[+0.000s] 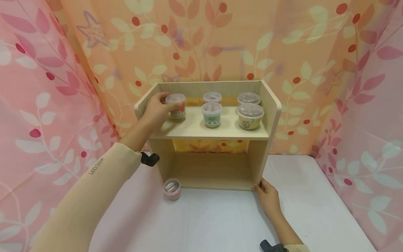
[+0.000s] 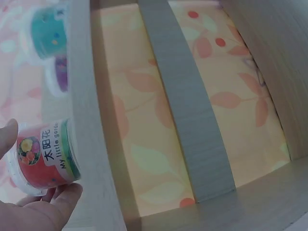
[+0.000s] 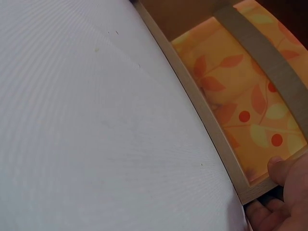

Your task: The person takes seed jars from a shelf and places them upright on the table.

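On the left of the upper shelf, my left hand (image 1: pixel 157 107) holds a small clear-lidded plastic tub with a red label (image 1: pixel 178 114). In the left wrist view the thumb and fingers are around this tub (image 2: pixel 44 156), whose label reads "My little garden". The tub stands upright at the board; whether it bears its full weight there I cannot tell. Down at the front right corner of the pale wooden shelf unit (image 1: pixel 214 133), my right hand (image 1: pixel 269 199) grips the side panel. Its thumb lies inside the panel and the fingers outside, as the right wrist view shows.
A green-labelled tub (image 1: pixel 211 115) stands mid-shelf with another tub (image 1: pixel 212 97) behind. Two wider lidded bowls (image 1: pixel 249 120) sit at the right. A pinkish tub (image 1: pixel 172 189) is on the white table (image 1: pixel 207 224) by the unit's front left corner. Patterned curtains surround the table.
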Demonstrator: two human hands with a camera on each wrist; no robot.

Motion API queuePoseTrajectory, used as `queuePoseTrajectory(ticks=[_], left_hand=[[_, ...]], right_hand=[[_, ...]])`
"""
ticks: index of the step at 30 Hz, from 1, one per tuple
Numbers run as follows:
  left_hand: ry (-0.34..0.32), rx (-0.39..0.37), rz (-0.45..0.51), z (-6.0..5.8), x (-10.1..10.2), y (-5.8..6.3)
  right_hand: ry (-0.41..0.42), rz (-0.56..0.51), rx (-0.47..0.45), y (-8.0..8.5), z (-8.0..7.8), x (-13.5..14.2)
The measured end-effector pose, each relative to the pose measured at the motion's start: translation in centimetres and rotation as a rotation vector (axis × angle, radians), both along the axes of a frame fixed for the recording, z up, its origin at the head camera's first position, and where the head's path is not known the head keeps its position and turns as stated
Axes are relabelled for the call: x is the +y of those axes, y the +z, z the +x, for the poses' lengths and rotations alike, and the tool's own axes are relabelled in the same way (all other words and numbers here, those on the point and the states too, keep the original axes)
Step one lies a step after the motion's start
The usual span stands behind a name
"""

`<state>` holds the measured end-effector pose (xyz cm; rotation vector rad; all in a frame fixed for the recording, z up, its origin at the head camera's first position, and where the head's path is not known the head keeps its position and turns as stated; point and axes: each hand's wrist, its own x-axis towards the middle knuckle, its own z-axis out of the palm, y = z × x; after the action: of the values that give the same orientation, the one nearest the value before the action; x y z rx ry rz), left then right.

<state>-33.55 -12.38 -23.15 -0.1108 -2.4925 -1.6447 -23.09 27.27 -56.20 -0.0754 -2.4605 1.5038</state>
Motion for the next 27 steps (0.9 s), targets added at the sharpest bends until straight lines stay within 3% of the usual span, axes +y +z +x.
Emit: queuePoseTrajectory(ticks=[13, 27], left_hand=[[-0.120, 0.046, -0.005, 4.3, -1.2, -0.4], [-0.190, 0.070, 0.173, 9.4, -2.3, -1.8]], right_hand=[[-0.004, -0.011, 0.016, -0.4, 0.0, 0.2], [0.015, -0.041, 0.017, -0.3, -0.1, -0.1]])
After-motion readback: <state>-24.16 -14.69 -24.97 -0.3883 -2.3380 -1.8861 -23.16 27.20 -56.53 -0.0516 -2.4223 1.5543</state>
